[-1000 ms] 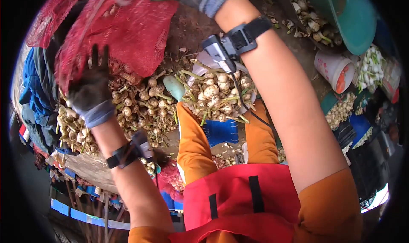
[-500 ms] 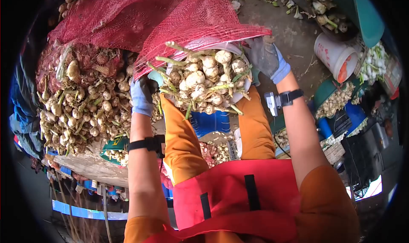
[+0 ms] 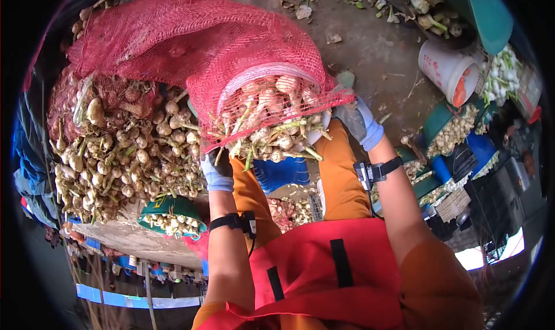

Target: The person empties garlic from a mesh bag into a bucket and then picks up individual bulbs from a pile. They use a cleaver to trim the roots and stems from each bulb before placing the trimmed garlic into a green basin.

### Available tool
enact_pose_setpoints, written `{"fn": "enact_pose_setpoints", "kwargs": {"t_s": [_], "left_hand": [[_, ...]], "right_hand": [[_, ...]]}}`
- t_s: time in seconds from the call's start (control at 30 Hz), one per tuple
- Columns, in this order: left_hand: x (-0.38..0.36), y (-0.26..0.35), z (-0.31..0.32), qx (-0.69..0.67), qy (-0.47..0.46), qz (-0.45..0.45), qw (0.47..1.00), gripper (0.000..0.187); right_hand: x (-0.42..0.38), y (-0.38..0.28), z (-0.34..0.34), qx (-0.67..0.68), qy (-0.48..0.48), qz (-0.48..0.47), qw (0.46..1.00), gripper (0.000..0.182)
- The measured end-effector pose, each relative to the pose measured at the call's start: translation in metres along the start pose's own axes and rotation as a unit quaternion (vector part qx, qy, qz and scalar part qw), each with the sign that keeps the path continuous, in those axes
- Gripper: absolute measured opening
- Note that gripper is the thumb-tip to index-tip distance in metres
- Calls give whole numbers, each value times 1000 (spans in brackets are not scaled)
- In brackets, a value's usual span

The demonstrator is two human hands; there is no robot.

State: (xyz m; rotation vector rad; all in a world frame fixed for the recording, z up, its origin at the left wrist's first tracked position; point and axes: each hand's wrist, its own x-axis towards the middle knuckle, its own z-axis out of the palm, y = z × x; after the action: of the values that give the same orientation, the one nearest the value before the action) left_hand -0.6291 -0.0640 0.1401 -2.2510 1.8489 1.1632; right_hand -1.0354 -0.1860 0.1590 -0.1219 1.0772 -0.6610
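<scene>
Net bag, red (image 3: 167, 29): mouth stretched between two gloved hands and drawn down over most of the loose bulbs (image 3: 278, 140), where in the earlier frame only the back of the heap was bordered by its edge. The bulbs nearest the body are left uncovered, stems pointing outward.

Container, white-rimmed (image 3: 254, 73): held beneath the bulbs, above the knees; its back rim is now covered by the mesh.

Left hand (image 3: 217, 171): closed on the left end of the bag's edge, fingers partly hidden; now carried nearer the body.

Right hand (image 3: 357, 122): closed on the right end of the edge, also brought lower.

Bulb pile (image 3: 124, 162): heaped at left, partly overlaid by red mesh.

Basin, green (image 3: 151, 207): filled with bulbs, set below the pile; more of it is now shown.
</scene>
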Motion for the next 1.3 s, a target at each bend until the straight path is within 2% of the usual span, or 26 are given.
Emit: {"fn": "enact_pose_setpoints", "kwargs": {"t_s": [0.03, 0.07, 0.1, 0.13, 0.17, 0.2, 0.27, 0.3, 0.33, 0.4, 0.47, 0.5, 0.57, 0.6, 0.67, 0.7, 0.83, 0.9, 0.93, 1.0, 1.03, 1.07, 1.13, 1.2, 1.23, 1.3], "left_hand": [[6, -9, 11, -118, 34, -31, 992, 33], [4, -5, 17, -119, 33, -33, 992, 33], [14, 26, 6, -422, 117, -204, 876, 32], [22, 41, 0, -666, 186, -342, 636, 32], [6, 16, 1, -366, 24, -344, 864, 44], [26, 60, -25, -532, 119, -460, 701, 34], [30, 49, -13, -585, 145, -417, 680, 32], [38, 39, -6, -600, 145, -426, 661, 31], [49, 28, 3, -615, 145, -434, 642, 30], [79, 25, 10, -562, 165, -454, 671, 33], [98, 5, 33, -635, 158, -400, 642, 35], [99, -12, 45, -634, 159, -402, 641, 35], [94, -44, 72, -677, 144, -431, 579, 40], [85, -52, 82, -675, 145, -432, 580, 40], [60, -60, 90, -618, 122, -348, 694, 52], [78, 21, 22, -729, 112, -421, 528, 65], [66, 36, 0, -768, 44, -321, 553, 73], [77, 59, -21, -765, 68, -323, 553, 69], [81, 47, -9, -741, 84, -409, 526, 65], [107, 60, -8, -735, 93, -483, 466, 58], [103, -8, 42, -715, 64, -450, 531, 70], [107, -65, 83, -583, 119, -455, 662, 43], [124, -77, 73, -602, 87, -393, 689, 60], [133, -110, 72, -372, 41, -247, 894, 57], [158, 20, -19, -657, 152, -460, 578, 51], [175, 39, -51, -683, 150, -418, 580, 51]], "right_hand": [[-6, 2, 0, 12, 36, 19, 999, 43], [-11, 4, 2, 23, 71, 37, 997, 43], [-17, 5, 2, 23, 68, 38, 997, 43], [-23, 5, 1, 18, 62, 17, 998, 37], [-30, 8, 0, 15, 60, -1, 998, 32], [-37, 10, 6, 18, 62, 4, 998, 32], [-41, 4, 19, -116, 126, -27, 985, 45], [-39, 10, 16, -118, 126, -27, 985, 45], [-37, 20, 10, -82, 137, -44, 986, 42], [-37, 35, 3, -49, 148, -59, 986, 40], [-37, 44, 5, 38, 192, 2, 981, 35], [-39, 46, 9, 75, 153, -38, 985, 32], [-40, 47, 15, 67, 156, -52, 984, 31], [-41, 48, 20, 63, 160, -65, 983, 29], [-42, 48, 28, 57, 158, -71, 983, 29], [-40, 46, 30, 47, 156, -79, 983, 28], [-42, 40, 29, 61, 150, -44, 986, 28], [-44, 34, 38, 77, 168, -35, 982, 46], [-46, 37, 40, 78, 167, -32, 982, 46], [-41, 36, 40, 62, 164, -68, 982, 40], [-39, 35, 39, 59, 162, -69, 983, 40], [-41, 35, 39, 53, 183, -50, 980, 35], [-37, 40, 31, 46, 201, -32, 978, 31], [-35, 48, 21, -17, 127, -116, 985, 24], [-35, 48, 24, -17, 127, -115, 985, 24], [-34, 45, 35, -40, 207, -95, 973, 25]]}}
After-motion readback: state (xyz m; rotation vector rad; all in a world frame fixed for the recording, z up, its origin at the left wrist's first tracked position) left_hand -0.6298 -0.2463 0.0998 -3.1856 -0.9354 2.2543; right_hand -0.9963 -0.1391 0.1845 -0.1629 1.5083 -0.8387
